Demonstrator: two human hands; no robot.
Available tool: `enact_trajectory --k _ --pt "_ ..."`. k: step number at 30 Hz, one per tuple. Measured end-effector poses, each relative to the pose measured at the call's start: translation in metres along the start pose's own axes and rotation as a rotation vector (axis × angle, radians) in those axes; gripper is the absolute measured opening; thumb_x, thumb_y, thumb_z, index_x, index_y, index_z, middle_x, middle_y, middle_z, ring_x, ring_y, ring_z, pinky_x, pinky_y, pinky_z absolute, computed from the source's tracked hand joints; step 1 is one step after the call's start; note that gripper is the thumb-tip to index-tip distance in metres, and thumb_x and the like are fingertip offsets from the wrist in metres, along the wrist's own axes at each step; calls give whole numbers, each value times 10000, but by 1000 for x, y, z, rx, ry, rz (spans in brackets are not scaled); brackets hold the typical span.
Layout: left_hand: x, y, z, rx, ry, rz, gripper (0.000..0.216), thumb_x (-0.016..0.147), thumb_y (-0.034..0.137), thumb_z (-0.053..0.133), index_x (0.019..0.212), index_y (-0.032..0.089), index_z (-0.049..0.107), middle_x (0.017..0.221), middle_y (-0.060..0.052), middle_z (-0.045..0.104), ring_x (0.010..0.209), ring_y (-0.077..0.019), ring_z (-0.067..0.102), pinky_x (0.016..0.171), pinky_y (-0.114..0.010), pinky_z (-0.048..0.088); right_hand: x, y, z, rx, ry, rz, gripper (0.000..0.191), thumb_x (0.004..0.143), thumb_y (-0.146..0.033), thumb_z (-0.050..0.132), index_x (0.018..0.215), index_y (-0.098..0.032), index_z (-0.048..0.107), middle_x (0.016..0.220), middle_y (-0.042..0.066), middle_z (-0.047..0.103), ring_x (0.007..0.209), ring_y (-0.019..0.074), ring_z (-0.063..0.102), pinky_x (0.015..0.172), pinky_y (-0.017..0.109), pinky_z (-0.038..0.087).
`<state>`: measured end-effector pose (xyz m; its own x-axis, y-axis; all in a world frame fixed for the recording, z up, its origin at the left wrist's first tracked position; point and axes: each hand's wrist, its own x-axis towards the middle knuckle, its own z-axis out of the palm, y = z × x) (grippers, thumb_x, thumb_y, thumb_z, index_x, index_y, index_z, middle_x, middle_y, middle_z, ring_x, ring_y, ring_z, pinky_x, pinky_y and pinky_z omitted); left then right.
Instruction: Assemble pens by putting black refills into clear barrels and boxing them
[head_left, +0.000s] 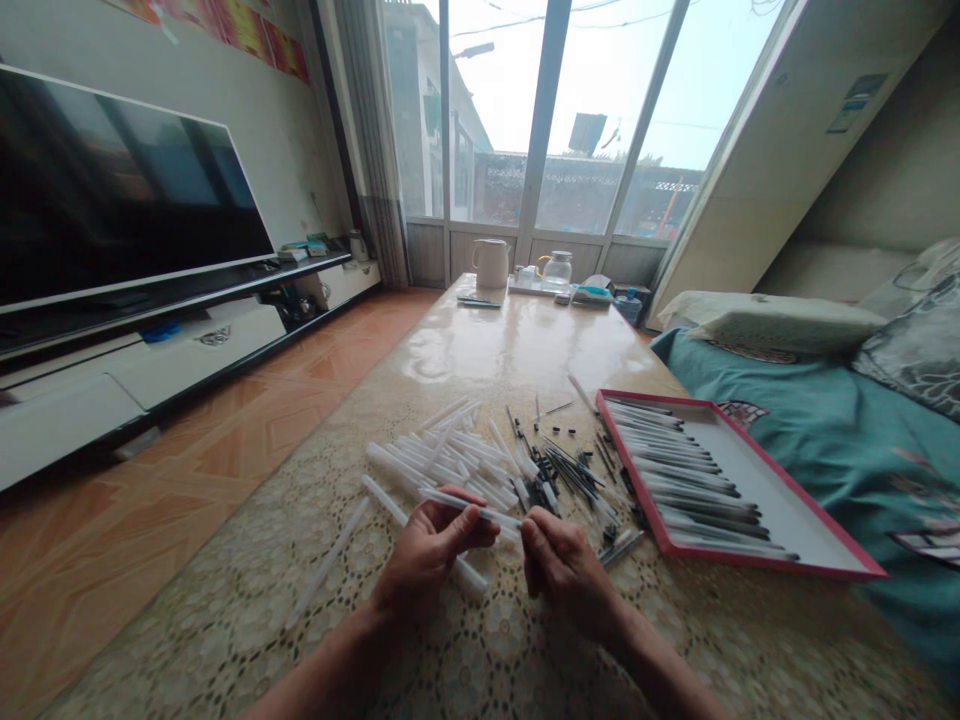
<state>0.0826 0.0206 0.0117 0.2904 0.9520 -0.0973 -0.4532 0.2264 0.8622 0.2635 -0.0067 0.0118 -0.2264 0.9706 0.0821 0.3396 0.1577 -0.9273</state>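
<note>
My left hand (431,550) is closed around a white pen barrel (469,507) that lies across my fingers and points to the right. My right hand (559,560) is pinched at the barrel's right end; what its fingertips hold is too small to make out. Just beyond my hands lies a heap of white pen barrels (442,455), with a pile of thin dark refills and small black parts (566,470) to its right. A red-rimmed tray (806,520) at the right holds several finished pens in a row.
The long table (480,345) has a lace-pattern cover. At its far end stand a white jug (491,262), a glass teapot (556,270) and small items. A teal sofa (840,430) with cushions is on the right, a TV (112,190) and low cabinet on the left.
</note>
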Motion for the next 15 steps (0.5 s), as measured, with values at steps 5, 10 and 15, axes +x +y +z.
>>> enact_trajectory --k 5,10,15 --pt "-1 2 1 25 -1 -12 207 713 300 746 834 154 663 686 -45 732 642 -157 690 632 -246 541 0 -3 -2 128 -31 120 447 928 -536 294 625 -221 385 418 -52 457 329 103 437 349 199 302" --pt "-5 2 5 300 -59 68 191 740 309 712 824 141 681 601 -25 684 553 -125 627 551 -218 493 -2 -9 -3 -284 125 -214 216 908 -354 469 980 -176 568 842 46 640 715 151 601 630 234 446" --pt "-6 -1 5 566 -17 202 267 776 329 655 975 154 635 679 -10 644 509 -119 572 487 -230 458 1 2 -1 -392 96 -344 181 931 -241 412 995 -182 571 850 46 639 751 156 607 668 236 446"
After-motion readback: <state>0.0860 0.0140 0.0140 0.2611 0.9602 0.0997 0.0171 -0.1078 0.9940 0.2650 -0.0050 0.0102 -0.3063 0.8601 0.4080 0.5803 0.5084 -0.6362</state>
